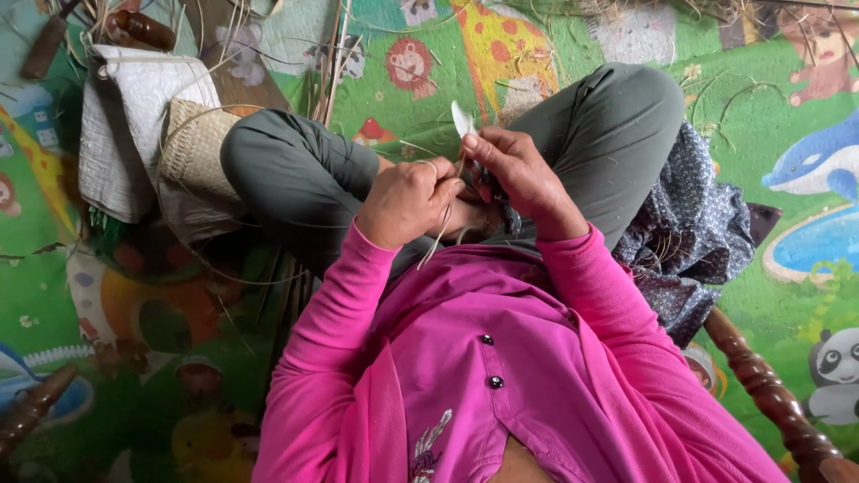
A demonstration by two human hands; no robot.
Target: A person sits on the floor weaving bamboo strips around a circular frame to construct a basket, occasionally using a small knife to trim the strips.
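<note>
Pale thin cane strip (440,234): light, springy, likely splintery; pinched by left hand (404,201), right hand (519,176) clamping small pale blade (461,118) at twelve o'clock; grip near hands

A green cartoon-animal floor mat (761,89) in soft daylight, with a turned wooden furniture leg (769,385) at the right

A single head-worn camera looked steeply down along the wearer's own body, so the pink shirt (501,376) filled the lower frame at close range. Beyond it sat the crossed legs in grey trousers (295,174), with both hands raised near the middle of the picture. The patterned floor mat (787,98) closed the view at the top and sides.
</note>
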